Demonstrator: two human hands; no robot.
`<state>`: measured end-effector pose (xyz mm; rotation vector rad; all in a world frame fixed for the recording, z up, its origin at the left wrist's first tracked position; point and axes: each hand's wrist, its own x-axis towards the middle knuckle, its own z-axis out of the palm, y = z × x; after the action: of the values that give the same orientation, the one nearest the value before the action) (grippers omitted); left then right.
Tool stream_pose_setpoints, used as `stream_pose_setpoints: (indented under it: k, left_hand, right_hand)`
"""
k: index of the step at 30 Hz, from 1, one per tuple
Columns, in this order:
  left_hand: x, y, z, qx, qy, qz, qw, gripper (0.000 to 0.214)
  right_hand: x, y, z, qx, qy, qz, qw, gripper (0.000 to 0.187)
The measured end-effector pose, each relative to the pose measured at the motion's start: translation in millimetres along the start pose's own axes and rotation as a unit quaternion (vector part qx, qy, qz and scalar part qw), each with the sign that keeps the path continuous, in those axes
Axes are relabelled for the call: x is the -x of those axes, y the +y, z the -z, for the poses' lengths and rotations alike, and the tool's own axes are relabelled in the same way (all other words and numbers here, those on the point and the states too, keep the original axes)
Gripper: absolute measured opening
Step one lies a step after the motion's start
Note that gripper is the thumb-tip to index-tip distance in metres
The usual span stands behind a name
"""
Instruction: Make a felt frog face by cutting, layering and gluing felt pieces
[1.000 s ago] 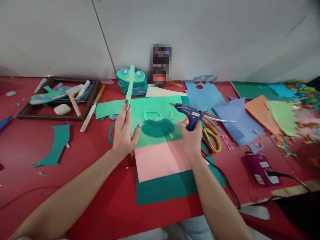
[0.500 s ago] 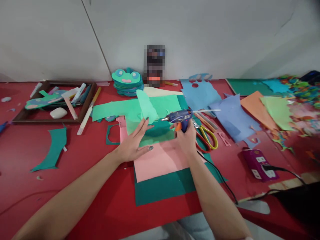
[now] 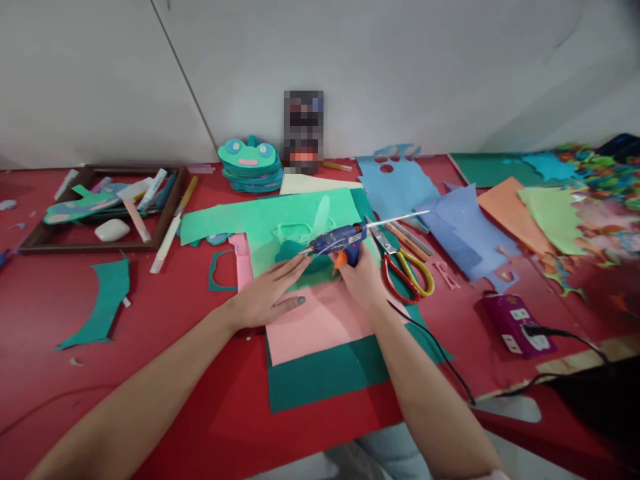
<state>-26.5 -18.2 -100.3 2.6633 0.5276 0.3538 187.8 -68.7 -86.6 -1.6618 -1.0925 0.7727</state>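
Towards the front edge of the red desk (image 3: 210,407), our right hand (image 3: 364,279) is wrapped around a blue glue gun (image 3: 340,240), its nozzle pointing left. Our left hand (image 3: 265,297) lies palm down, fingers straight and close together, thumb spread away; its fingertips reach the nozzle, where we cannot tell what they touch. Just beyond them, a dark green cutout (image 3: 289,250) rests on a light green sheet (image 3: 225,217), partly covered by the gun. Nearer the front edge we see a pink sheet (image 3: 320,320). Open scissors (image 3: 391,248) lie right of the gun. Along the desk's back edge stands a stack of frog faces (image 3: 250,175).
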Motion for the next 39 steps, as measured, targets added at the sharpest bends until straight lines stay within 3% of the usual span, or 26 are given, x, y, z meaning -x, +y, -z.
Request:
stream_pose_setpoints:
  k: [8,15,19,22,26,32,36,39]
  left_hand:
    - [1.2,0.1,1.2,0.012,-0.006,0.005,1.0,0.08]
    - [-0.2,1.1,1.8,0.016,-0.006,0.001,1.0,0.072]
    - [1.3,-0.3,3.4,0.072,0.029,0.016,0.997,0.064]
    - [2.5,-4.0,0.3,0.102,0.062,0.034,0.992,0.065]
    - [4.9,-12.2,-7.1,0.113,0.081,0.066,0.988,0.056]
    - [5.4,-15.0,-8.3,0.135,0.098,0.106,0.98,0.055]
    - [2.0,-10.2,-4.2,0.175,0.082,0.137,0.972,0.061]
    - [1.3,-9.9,-4.4,0.175,0.062,0.143,0.972,0.064]
  right_hand:
    - [-7.1,10.3,-1.5,-0.074,-0.03,-0.049,0.996,0.025]
    - [-8.9,15.7,-0.8,-0.125,-0.024,-0.029,0.991,0.027]
    - [-7.6,13.2,1.6,-0.163,-0.033,-0.033,0.986,0.025]
    - [-6.4,13.0,3.9,-0.178,-0.081,-0.063,0.979,0.024]
    - [-4.9,15.0,4.5,-0.161,-0.143,-0.057,0.975,0.025]
    - [-4.9,14.7,3.3,-0.104,-0.124,-0.029,0.986,0.029]
    - [-4.7,9.9,3.2,-0.069,-0.135,-0.046,0.987,0.034]
    - [-5.3,8.9,2.2,-0.057,-0.11,-0.026,0.992,0.034]
